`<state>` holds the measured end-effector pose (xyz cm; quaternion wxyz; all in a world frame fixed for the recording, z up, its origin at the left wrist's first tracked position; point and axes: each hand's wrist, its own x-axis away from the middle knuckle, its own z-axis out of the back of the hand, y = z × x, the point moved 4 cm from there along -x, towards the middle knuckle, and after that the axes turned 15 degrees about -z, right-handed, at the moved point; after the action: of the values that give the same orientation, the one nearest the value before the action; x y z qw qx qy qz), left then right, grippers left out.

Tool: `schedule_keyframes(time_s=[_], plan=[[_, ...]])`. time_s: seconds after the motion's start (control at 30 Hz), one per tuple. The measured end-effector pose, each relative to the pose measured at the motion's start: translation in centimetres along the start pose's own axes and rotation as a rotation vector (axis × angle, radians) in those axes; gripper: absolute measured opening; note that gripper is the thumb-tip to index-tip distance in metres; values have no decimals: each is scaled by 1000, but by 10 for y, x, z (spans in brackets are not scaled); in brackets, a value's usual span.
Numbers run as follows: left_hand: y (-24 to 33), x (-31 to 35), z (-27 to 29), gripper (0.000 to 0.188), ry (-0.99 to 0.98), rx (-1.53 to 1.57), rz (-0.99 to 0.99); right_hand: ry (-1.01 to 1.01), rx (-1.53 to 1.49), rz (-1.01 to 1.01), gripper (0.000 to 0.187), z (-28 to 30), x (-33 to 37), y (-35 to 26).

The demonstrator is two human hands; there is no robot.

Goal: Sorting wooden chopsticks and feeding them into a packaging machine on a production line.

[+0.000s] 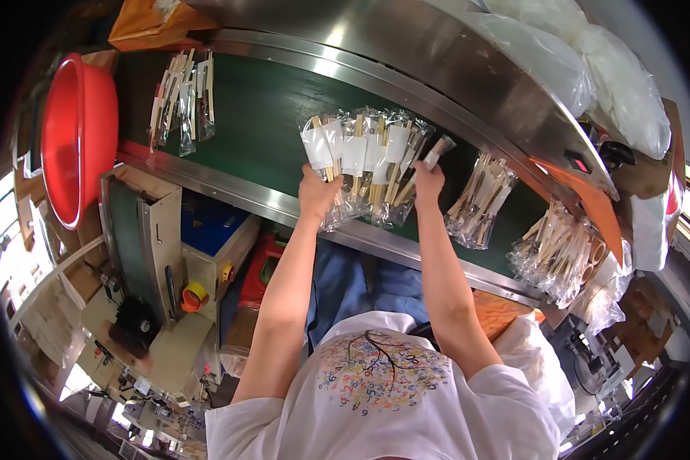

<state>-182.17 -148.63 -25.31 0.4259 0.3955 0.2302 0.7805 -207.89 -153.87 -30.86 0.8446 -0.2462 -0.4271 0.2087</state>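
A row of clear plastic packets point(353, 156) lies across the green belt in front of me. Pale wooden sticks and white paper pieces show through the plastic. My left hand point(318, 193) is closed on the left end of this row, thumb over the packet there. At the right end, my right hand point(430, 184) is closed on a single packet point(437, 152) of the same kind, tilted up to the right. The fingers' far sides are hidden by the packets and by my hands.
The green conveyor belt point(261, 100) has metal edge rails. A smaller packet group point(182, 100) lies at the far left; two piles point(479, 201) point(557, 253) lie to the right. A red basin point(79, 142) stands left, beside an orange bag point(157, 23). Clear bags hang upper right.
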Motion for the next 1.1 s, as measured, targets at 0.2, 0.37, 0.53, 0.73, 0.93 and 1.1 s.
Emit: schedule_keyframes(time_s=[0.2, 0.37, 0.53, 0.73, 0.93, 1.1], plan=[[-7, 2, 10, 64, -12, -72, 6, 37, 163, 82, 25, 3, -2, -5], [-15, 3, 11, 65, 34, 73, 20, 198, 391, 155, 30, 11, -3, -20], [-26, 8, 18, 64, 81, 77, -30, 625, 788, 351, 61, 50, 43, -55], [-17, 1, 10, 65, 44, 100, -34, 137, 581, 412, 56, -17, 80, -38], [-23, 4, 17, 66, 49, 142, -16, -44, 317, 228, 24, 19, 74, -27], [-20, 5, 22, 66, 39, 166, 47, 722, 797, 577, 47, 58, 72, -61]])
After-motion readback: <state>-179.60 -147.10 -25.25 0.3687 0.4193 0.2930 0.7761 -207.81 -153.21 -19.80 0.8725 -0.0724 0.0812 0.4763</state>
